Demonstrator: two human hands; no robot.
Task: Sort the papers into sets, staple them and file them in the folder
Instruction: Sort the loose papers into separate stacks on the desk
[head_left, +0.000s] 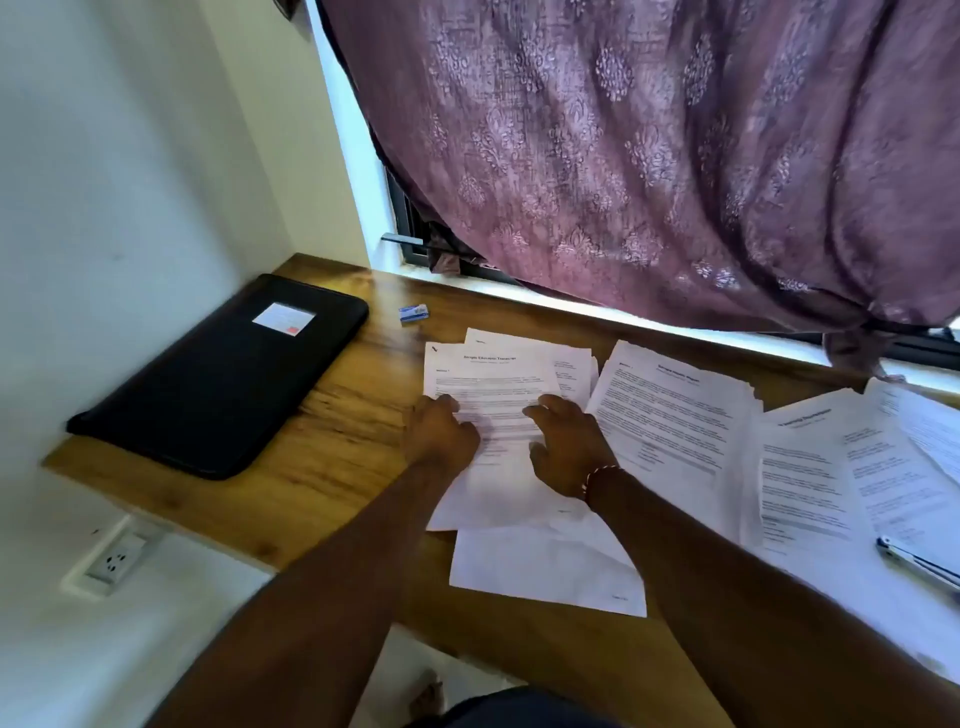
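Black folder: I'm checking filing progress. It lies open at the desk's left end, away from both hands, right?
Not open: the head view shows the black folder closed, at the desk's left end, away from the left hand and right hand.

Purple curtain (649, 156) hangs above wooden desk (337, 441), socket (117, 564) below.

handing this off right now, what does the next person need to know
Left grip: fingers bent at the left edge of the white printed top sheet; a pinch is unclear.
Right grip: open, resting flat on that sheet.
Things: the sheet tops a loose pile mid-desk. More white printed piles lie to its right, the blue-and-silver stapler lies on paper far right, and the black rectangular folder lies closed at left.
Done: papers spread into piles.
Left: finish sorting, staple, file.
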